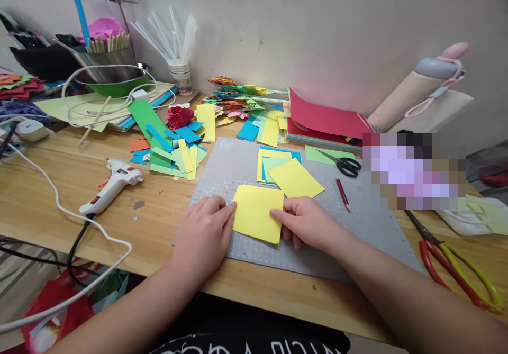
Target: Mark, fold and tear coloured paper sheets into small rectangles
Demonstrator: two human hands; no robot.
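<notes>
Currently both hands are on one yellow square (257, 214), which lies over the near part of the grey cutting mat (357, 243) on the bench (154, 237). Right hand (307, 219): thumb on top, fingers tucked under the right edge, pinching it. Left hand (202, 227): curled, thumb against the left edge; cannot tell whether it grips or merely steadies.

Risks, judged:
- Square's edges look slightly doubled; if there are several layers, uneven pressure could slide them out of line.
- Opposed thumbs pushing inward could buckle or crease thin paper.
- The second yellow sheet (297, 178) sits just beyond the right hand; a knuckle could nudge it.
- Pencil (342, 194) may roll if the right forearm bumps it.
- Glue gun (109, 187) lies to the left, its cord (77, 240) dropping over the near edge; a snag could drag it. Cannot tell whether it is hot.

Containers, far left: steel bowl (103, 62) holds wooden sticks (111, 43) and a blue strip (80, 20), with a green bowl (119, 87) beneath. To its right, stacked paper cups (182, 81) hold translucent sticks (170, 34). Black pouch (43, 63), leftmost: pen-like items; detail unclear.
</notes>
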